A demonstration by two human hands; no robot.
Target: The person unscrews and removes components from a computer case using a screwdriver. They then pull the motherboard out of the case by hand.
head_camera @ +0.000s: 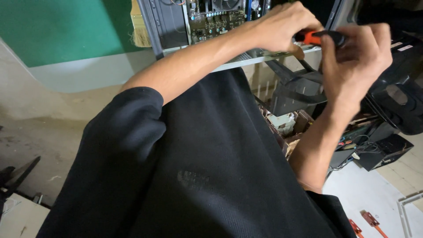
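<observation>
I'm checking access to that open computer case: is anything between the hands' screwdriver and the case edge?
Nothing visible. The left hand and right hand both grip the orange-and-black screwdriver right at the case's metal edge; its tip is hidden behind the left hand.

The screwdriver (318,37) tip hides behind the left hand (282,28); the computer case (176,22) runs past the top edge.

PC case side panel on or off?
Off: the computer case shows its bare circuit board. Both hands, left hand and right hand, grip the orange-and-black screwdriver.
</observation>
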